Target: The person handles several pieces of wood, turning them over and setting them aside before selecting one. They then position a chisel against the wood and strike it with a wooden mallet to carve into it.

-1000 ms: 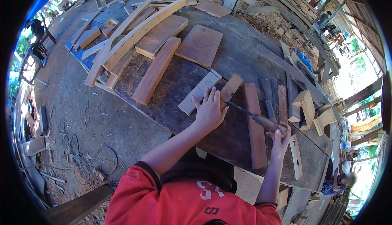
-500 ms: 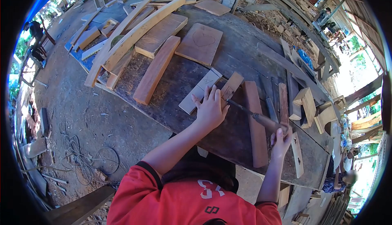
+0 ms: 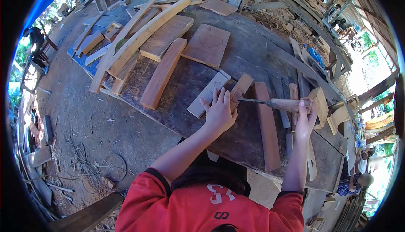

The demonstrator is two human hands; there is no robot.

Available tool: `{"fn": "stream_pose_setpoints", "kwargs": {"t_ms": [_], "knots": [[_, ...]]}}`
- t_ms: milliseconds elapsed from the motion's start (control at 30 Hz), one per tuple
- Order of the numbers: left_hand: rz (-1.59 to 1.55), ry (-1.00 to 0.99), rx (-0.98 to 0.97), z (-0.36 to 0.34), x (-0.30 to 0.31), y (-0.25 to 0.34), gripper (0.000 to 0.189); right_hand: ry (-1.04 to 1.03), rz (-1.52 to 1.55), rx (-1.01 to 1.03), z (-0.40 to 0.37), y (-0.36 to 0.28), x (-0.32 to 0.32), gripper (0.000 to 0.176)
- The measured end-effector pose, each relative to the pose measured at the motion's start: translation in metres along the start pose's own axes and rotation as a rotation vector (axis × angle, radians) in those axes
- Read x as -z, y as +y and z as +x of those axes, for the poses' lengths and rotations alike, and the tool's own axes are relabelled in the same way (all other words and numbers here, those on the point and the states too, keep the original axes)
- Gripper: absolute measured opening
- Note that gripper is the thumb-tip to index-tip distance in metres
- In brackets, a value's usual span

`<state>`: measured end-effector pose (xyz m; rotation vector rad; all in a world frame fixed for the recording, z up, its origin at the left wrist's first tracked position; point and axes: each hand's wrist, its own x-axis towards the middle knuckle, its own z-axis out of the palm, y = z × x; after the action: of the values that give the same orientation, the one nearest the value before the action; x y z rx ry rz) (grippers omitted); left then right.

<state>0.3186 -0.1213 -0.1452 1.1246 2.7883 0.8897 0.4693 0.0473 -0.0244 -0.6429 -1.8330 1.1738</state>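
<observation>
My right hand point(image 3: 305, 116) is wrapped round the wooden handle of a chisel point(image 3: 289, 104). The chisel lies nearly level, and its metal blade points left at a small brown wooden block point(image 3: 242, 87) with a dark marked or cut patch. My left hand point(image 3: 220, 113) holds that block down against the table from its left side, the fingers bent over and the thumb apart. Under the same hand is a pale board point(image 3: 206, 93) with pencil lines and a letter like an A. Whether the blade tip touches the block is hard to tell.
A reddish wood bar point(image 3: 266, 131) lies right of the block on the dark worktable point(image 3: 168, 101). Other boards, a plank with a drawn heart point(image 3: 206, 44) and curved pieces point(image 3: 147, 38) lie farther left. Cut blocks point(image 3: 319, 105) stand at the right. A person point(image 3: 356, 183) is at the far right.
My right hand has moved right and up with the chisel, turning the tool from a slant to nearly level. My left hand stays on the wood.
</observation>
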Motion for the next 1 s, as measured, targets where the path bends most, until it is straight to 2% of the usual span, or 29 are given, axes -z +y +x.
{"fn": "stream_pose_setpoints", "kwargs": {"t_ms": [100,200,300,367,400,600,633,700,733,767,800,833,867,900,933,1000], "knots": [[-0.004,0.005,0.002,0.000,0.000,0.000,0.067,-0.034,-0.028,0.022,0.005,-0.001,-0.001,0.022],[-0.001,0.018,-0.010,0.000,-0.001,-0.001,0.066,-0.014,-0.015,0.003,0.007,-0.011,-0.005,0.015],[-0.004,0.007,-0.003,0.000,0.000,0.001,0.066,-0.087,-0.078,0.042,0.012,-0.014,-0.002,0.016],[-0.006,0.004,-0.001,0.000,0.000,0.001,0.065,-0.121,-0.226,0.296,0.016,-0.018,-0.006,0.018],[-0.004,0.003,-0.005,0.000,0.001,0.001,0.065,-0.117,-0.226,0.295,0.017,-0.026,-0.010,0.018],[0.008,-0.019,-0.018,0.005,0.020,0.008,0.086,-0.301,-0.505,0.306,0.022,-0.080,-0.035,0.027],[0.003,-0.051,-0.093,0.008,0.040,0.016,0.093,-0.286,-0.505,0.306,0.023,-0.088,-0.038,0.027],[0.000,-0.081,-0.176,0.021,0.061,0.028,0.099,-0.417,-0.625,0.350,0.026,-0.101,-0.045,0.036],[-0.184,0.075,-0.355,0.031,0.065,0.034,0.090,-0.405,-0.623,0.349,0.028,-0.101,-0.048,0.036],[-0.370,0.229,-0.532,0.040,0.071,0.040,0.081,-0.372,-0.653,0.490,0.030,-0.099,-0.051,0.042],[-0.366,0.228,-0.543,0.050,0.081,0.048,0.081,-0.336,-0.682,0.631,0.032,-0.097,-0.053,0.049],[-0.519,0.019,-0.489,0.059,0.093,0.058,0.068,-0.357,-0.746,0.630,0.033,-0.096,-0.054,0.056],[-0.666,-0.190,-0.429,0.066,0.098,0.067,0.055,-0.347,-0.747,0.633,0.033,-0.093,-0.053,0.056],[-0.859,-0.047,-0.473,0.071,0.089,0.070,0.036,-0.340,-0.632,0.603,0.033,-0.088,-0.053,0.055],[-0.856,-0.040,-0.478,0.073,0.085,0.074,0.036,-0.337,-0.514,0.574,0.032,-0.082,-0.053,0.054],[-1.000,0.096,-0.485,0.074,0.079,0.076,0.034,-0.322,-0.416,0.656,0.029,-0.068,-0.046,0.052]]}}
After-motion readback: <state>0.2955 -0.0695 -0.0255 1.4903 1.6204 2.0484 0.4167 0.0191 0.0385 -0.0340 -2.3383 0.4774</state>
